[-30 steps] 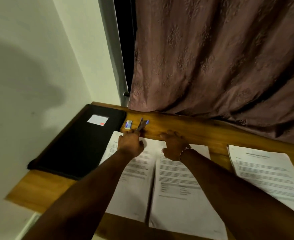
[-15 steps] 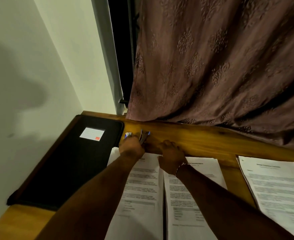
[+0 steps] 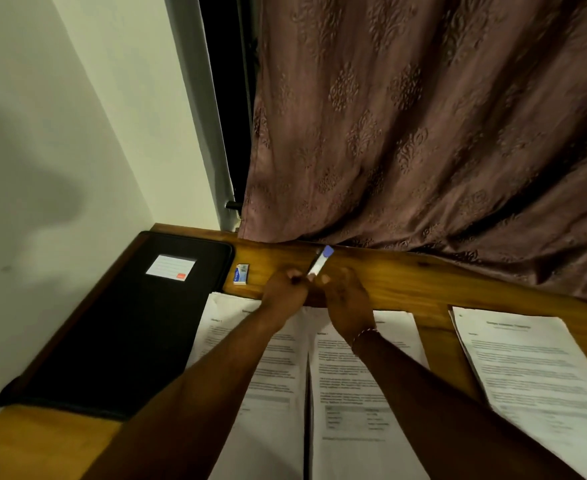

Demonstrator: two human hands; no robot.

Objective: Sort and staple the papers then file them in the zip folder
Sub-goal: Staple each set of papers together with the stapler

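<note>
Biggest thing first: a brownish patterned curtain (image 3: 423,133) hangs beyond the fingers, past the far edge of the desk (image 3: 423,282), and there's a pale wall (image 3: 60,133) off to their left. Left of the fingers and a bit nearer to us, the black zip folder (image 3: 122,323) lies flat on the desk, white label up. It looks zipped shut to us, so we'd say nothing's been filed yet. Then the papers, all nearer than the fingers: a left stack (image 3: 271,427) and a middle stack (image 3: 340,393) sit side by side under the forearms, and a right stack (image 3: 527,368) sits well apart off to the right. Three separate piles suggests the sorting is pretty much done. We honestly can't tell whether any corner has a staple in it, the print is too small and dim. Now the hands: the left hand (image 3: 283,289) has its fingers (image 3: 294,277) wrapped round the near end of the white and blue stapler (image 3: 319,263). The right hand (image 3: 347,299) pinches it from the other side, so the far end pokes up past both sets of fingers toward the curtain. A little box of staples (image 3: 242,273) sits just left of the fingers on bare wood. Our guess is they're opening or loading the stapler, which leaves the stapling and filing to do.
</note>
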